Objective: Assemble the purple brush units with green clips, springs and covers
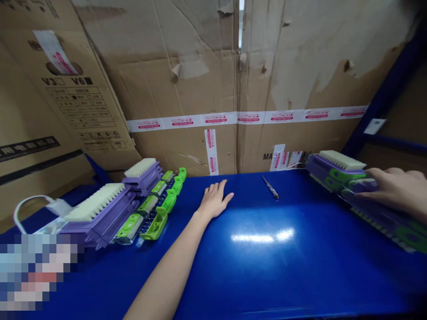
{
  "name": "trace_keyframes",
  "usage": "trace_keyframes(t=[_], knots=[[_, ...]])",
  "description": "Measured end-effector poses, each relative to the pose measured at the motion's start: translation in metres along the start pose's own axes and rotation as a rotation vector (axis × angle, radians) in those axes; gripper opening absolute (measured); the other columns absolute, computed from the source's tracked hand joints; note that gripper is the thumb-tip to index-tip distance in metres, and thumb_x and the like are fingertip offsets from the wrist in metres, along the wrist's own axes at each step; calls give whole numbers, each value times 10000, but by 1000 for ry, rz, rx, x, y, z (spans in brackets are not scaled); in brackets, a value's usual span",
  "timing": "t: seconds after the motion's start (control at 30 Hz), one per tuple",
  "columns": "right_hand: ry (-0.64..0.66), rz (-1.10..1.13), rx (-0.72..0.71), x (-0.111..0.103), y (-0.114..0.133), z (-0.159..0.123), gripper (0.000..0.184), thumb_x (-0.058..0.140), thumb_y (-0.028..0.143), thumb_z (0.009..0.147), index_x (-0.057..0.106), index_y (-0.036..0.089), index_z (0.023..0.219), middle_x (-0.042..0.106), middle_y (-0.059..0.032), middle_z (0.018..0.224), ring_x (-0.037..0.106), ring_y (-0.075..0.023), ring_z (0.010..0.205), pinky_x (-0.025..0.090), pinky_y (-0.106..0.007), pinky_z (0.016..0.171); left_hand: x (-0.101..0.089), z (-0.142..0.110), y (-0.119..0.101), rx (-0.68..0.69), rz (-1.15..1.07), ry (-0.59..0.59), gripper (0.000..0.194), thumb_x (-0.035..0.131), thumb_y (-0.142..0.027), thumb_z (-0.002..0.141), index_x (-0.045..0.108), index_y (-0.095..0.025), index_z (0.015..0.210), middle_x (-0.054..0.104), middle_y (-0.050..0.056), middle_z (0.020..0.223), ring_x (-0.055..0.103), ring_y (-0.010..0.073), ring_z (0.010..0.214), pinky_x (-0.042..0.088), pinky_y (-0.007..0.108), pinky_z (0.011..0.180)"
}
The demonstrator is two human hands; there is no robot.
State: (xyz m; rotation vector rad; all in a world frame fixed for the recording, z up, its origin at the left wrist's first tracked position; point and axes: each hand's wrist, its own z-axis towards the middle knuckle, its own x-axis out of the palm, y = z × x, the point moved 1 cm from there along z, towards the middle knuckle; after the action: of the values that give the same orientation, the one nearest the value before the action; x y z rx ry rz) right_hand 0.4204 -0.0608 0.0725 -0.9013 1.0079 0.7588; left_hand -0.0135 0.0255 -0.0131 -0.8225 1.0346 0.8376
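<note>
My left hand (215, 200) lies on the blue tabletop (213, 275), fingers stretched out and thumb apart, with nothing in it. At the right edge, my right hand (396, 186) has its fingers and thumb around a green-and-purple plastic part (358, 186), slightly blurred. That part lies against a row of purple housings, the far one topped by a cream ridged pad (342, 160). Left of my left hand, bright green plastic caps (155, 224) stand in a row beside clear-and-green pieces (129, 226) and purple housings (108, 215) with cream ridged tops.
A pen (271, 187) lies between my hands towards the back. Cardboard sheets (187, 89) with printed tape wall off the rear and left. A white cable (25, 204) loops at the left. A blue metal post (383, 89) rises at the right.
</note>
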Motion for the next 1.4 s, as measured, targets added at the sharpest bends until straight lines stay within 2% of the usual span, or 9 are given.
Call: trace_keyframes(t=[0.07, 0.17, 0.5, 0.8, 1.0, 1.4], knots=[[67, -34, 24, -13, 17, -14, 383, 482, 531, 791, 549, 224, 1010, 584, -157, 1056, 526, -341, 980, 390, -395, 641, 0, 0, 0, 2, -1, -2, 616, 266, -543, 918, 279, -170, 1408, 511, 143, 1283, 466, 303, 1165, 361, 441, 954], [67, -85, 31, -17, 27, -24, 290, 468, 450, 820, 542, 213, 969, 568, -155, 1078, 505, -340, 1002, 397, -415, 685, 0, 0, 1, 14, -8, 0, 617, 272, -537, 919, 285, -159, 1406, 515, 148, 1277, 469, 302, 1158, 364, 437, 949], [70, -39, 65, -12, 22, -22, 317, 462, 471, 801, 558, 219, 968, 572, -161, 1075, 499, -346, 988, 385, -417, 673, -2, 0, -1, 6, -7, 16, 602, 277, -529, 919, 279, -181, 1409, 512, 133, 1282, 468, 292, 1157, 358, 428, 954], [-11, -16, 76, -2, 19, -17, 305, 471, 454, 749, 578, 229, 924, 592, -174, 1022, 505, -381, 985, 398, -457, 671, -2, -1, -1, 8, -9, 12, 616, 259, -540, 918, 281, -171, 1411, 511, 140, 1283, 464, 293, 1159, 360, 437, 953], [24, -32, 97, -4, 21, -19, 309, 421, 441, 801, 570, 203, 931, 578, -186, 1058, 487, -385, 1016, 385, -461, 692, -2, -1, -1, 12, 1, 14, 623, 266, -534, 920, 284, -150, 1410, 516, 143, 1272, 465, 296, 1153, 363, 433, 954], [24, -20, 37, -10, 19, -20, 290, 472, 455, 763, 578, 224, 901, 600, -163, 1045, 509, -361, 968, 396, -440, 661, -1, -1, 0, 6, -7, 10, 611, 269, -538, 918, 283, -171, 1406, 510, 141, 1283, 462, 294, 1168, 355, 428, 955]])
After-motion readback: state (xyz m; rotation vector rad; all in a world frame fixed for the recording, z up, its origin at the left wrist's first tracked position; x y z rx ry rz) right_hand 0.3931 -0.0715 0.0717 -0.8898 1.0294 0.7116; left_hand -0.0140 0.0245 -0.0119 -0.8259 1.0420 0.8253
